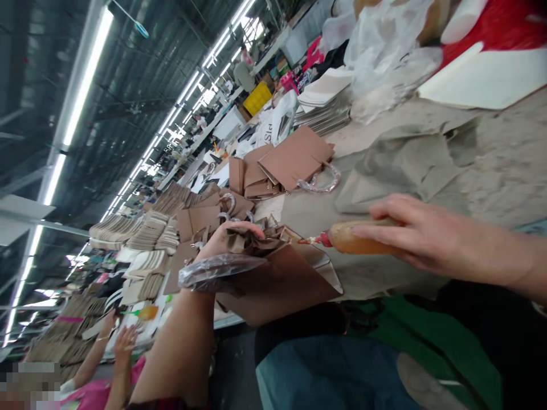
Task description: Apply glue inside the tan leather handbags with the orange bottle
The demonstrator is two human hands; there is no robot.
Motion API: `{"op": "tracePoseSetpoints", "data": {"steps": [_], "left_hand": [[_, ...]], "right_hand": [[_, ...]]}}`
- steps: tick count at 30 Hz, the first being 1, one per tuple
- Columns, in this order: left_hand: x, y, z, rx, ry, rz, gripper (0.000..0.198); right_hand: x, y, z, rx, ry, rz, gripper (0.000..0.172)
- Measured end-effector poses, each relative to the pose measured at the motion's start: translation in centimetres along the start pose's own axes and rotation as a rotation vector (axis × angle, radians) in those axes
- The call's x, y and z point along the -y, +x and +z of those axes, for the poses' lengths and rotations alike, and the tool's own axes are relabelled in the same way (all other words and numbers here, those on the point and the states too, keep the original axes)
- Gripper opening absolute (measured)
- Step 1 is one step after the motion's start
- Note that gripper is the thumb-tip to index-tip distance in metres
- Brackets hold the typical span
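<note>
The long worktable (491,171) is cut off at the right edge. At its near edge the left hand (226,239) grips a brown paper bag (277,285), its fingers partly hidden. The right hand (423,233) closes around an orange bottle (354,239). A far white bag (273,122) shows blurred letters, perhaps "SI".

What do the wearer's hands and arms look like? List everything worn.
No gloves, rings or watch show. The left hand has a bare forearm up to a dark sleeve edge at the bottom; the right hand and forearm are uncovered.
</note>
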State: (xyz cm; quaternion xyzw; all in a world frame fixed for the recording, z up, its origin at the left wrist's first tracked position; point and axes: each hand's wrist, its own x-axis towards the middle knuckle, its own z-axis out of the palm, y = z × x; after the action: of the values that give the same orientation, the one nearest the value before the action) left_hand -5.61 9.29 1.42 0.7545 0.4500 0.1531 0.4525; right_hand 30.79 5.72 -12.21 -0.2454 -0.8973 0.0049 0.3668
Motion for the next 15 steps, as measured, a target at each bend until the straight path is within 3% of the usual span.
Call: {"op": "tracePoseSetpoints", "data": {"steps": [4, 10, 15], "left_hand": [[0.1, 0.3, -0.5, 0.033, 0.022, 0.007, 0.038], [0.3, -0.3, -0.6, 0.029, 0.062, 0.020, 0.046], [0.4, -0.3, -0.6, 0.012, 0.029, -0.009, 0.049]], "right_hand": [[0.2, -0.2, -0.2, 0.009, 0.018, 0.026, 0.065], [0.7, 1.7, -1.3, -0.015, -0.047, 0.058, 0.043], [0.2, 0.2, -0.5, 0.123, -0.030, 0.076, 0.052]]}}
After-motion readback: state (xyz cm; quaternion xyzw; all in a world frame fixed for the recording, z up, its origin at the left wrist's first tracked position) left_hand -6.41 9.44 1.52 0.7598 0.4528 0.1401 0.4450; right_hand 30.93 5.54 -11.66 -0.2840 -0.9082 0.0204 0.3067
